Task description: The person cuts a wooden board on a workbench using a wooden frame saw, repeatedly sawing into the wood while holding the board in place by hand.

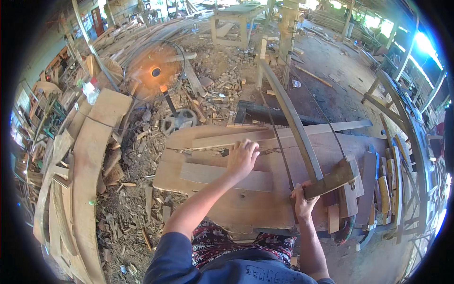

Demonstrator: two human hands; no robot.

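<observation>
In my right hand (304, 201) is the near end of a wooden frame saw (295, 125), with the fingers closed around it beside its thick crosspiece. The saw's long middle beam points away from me, with a thin blade along its left side and a taut line along its right. My left hand (243, 158) is at the near edge of a long narrow board (217, 140), its fingers loosely bent; the fingertips are partly hidden. Under both hands lies a broad reddish-brown wood slab (170, 165). A flat, paler plank (203, 175) rests on it below my left wrist.
A wide plank (101, 137) runs along the left over stacked timber. Scrap wood and shavings (125, 222) litter the ground. Beyond the slab stand a round orange fan (142, 73) on a wheel-like base and a wooden table (236, 14). At right are upright offcuts (385, 189) and a wooden rack (406, 113).
</observation>
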